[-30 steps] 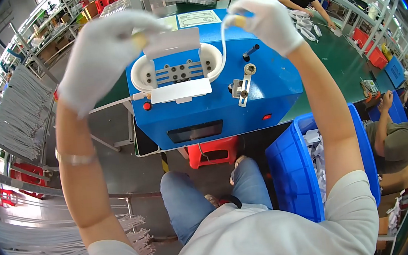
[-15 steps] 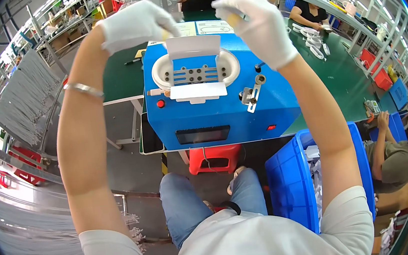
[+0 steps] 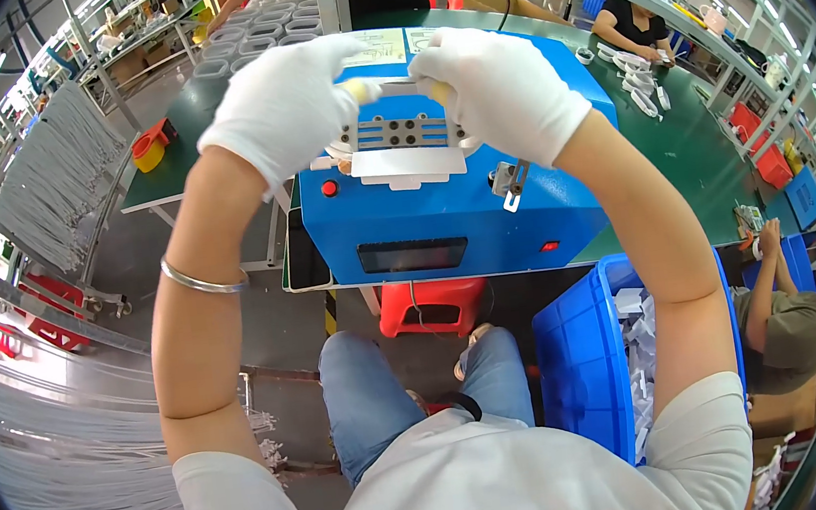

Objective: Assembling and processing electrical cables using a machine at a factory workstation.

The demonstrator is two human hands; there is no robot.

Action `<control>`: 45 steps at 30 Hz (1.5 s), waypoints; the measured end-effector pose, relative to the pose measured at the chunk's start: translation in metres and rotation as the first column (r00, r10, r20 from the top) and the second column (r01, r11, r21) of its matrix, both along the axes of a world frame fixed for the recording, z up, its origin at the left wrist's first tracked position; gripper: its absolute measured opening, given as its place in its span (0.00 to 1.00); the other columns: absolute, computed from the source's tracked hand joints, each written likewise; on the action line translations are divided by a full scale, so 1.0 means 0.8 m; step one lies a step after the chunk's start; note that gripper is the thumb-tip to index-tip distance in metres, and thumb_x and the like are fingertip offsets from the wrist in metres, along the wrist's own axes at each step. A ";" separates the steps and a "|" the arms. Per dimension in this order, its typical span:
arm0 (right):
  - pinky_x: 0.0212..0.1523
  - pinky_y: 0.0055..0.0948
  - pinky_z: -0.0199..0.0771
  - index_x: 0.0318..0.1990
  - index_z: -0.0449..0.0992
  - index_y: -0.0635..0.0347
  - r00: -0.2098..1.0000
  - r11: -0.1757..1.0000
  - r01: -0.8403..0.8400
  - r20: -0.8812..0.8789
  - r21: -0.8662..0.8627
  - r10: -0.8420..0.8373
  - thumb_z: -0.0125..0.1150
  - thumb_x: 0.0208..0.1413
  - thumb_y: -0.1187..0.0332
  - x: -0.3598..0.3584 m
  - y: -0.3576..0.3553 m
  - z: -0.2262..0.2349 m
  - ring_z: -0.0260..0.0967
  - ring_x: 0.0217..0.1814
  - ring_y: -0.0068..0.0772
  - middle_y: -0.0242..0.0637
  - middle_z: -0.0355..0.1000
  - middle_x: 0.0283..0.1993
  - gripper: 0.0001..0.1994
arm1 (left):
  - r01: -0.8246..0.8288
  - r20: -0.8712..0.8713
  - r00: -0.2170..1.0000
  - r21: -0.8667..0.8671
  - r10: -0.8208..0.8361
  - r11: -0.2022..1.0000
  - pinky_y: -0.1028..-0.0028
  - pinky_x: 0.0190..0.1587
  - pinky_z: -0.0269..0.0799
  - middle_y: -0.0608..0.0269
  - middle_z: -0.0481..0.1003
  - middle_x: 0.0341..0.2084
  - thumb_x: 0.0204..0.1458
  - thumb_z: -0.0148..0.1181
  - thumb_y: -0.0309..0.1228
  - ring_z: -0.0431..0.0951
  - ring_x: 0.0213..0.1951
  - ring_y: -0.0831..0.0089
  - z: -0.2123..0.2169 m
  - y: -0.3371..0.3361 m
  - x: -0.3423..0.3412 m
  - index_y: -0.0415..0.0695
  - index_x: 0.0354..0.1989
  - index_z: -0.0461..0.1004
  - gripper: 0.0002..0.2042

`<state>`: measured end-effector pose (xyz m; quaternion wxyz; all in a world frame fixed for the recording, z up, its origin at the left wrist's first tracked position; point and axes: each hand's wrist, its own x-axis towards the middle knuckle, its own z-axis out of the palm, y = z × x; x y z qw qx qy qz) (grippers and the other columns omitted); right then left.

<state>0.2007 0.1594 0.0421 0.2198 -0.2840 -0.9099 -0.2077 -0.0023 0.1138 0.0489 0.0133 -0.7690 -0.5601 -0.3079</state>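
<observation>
Both my hands wear white gloves with yellowish fingertips and reach over a blue benchtop machine [image 3: 515, 218]. My left hand [image 3: 286, 108] pinches at the left end of an upright white card [image 3: 396, 87] behind the slotted metal fixture [image 3: 401, 133]. At the card's right end my right hand [image 3: 510, 92] is closed in the same way. Only a thin edge of that card shows between the fingers. A second white flap [image 3: 408, 164] lies along the fixture's front. My gloves mostly hide the white oval housing around the fixture.
A red button [image 3: 329, 188] and a metal bracket [image 3: 509, 185] sit on the machine. A blue bin [image 3: 576, 357] of white pieces stands by my right arm. Yellow tape [image 3: 149, 154] and clear trays [image 3: 258, 45] are on the green table. Co-workers sit at the right.
My hands have come down and closer together, onto the ends of the upright card. The view has shifted, showing more trays and the tape at the left.
</observation>
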 end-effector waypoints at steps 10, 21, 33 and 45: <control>0.48 0.30 0.72 0.48 0.75 0.59 0.934 0.659 -0.134 -0.316 -0.740 -0.165 0.49 0.60 0.54 0.002 0.039 -0.001 0.71 0.44 0.30 0.41 0.74 0.42 0.19 | 0.170 -0.115 0.985 0.485 -0.130 0.858 0.70 0.40 0.71 0.57 0.75 0.30 0.44 0.60 0.24 0.75 0.34 0.61 -0.047 0.023 0.004 0.40 0.32 0.78 0.06; 0.39 0.21 0.71 0.36 0.77 0.62 0.879 0.765 -0.326 -0.476 -0.556 0.029 0.58 0.55 0.69 -0.009 0.028 -0.008 0.70 0.34 0.20 0.32 0.73 0.32 0.07 | 0.040 -0.038 0.999 0.246 -0.032 0.968 0.69 0.40 0.73 0.52 0.76 0.33 0.44 0.60 0.26 0.78 0.36 0.62 -0.031 0.028 0.008 0.42 0.47 0.72 0.18; 0.39 0.23 0.70 0.35 0.75 0.64 0.881 0.883 -0.351 -0.430 -0.311 0.199 0.59 0.49 0.78 -0.011 0.022 -0.008 0.68 0.33 0.26 0.35 0.69 0.33 0.05 | 0.139 0.036 0.988 0.209 -0.149 0.968 0.69 0.38 0.75 0.52 0.76 0.29 0.44 0.61 0.25 0.78 0.33 0.60 -0.049 0.034 -0.003 0.42 0.41 0.69 0.15; 0.38 0.25 0.70 0.38 0.74 0.65 0.895 0.926 -0.376 -0.278 -0.045 0.350 0.58 0.46 0.80 -0.007 0.014 -0.007 0.70 0.33 0.31 0.38 0.69 0.34 0.10 | 0.131 0.055 0.988 0.210 -0.145 0.969 0.60 0.40 0.73 0.50 0.75 0.28 0.46 0.58 0.25 0.77 0.34 0.54 -0.047 0.031 -0.002 0.40 0.34 0.72 0.07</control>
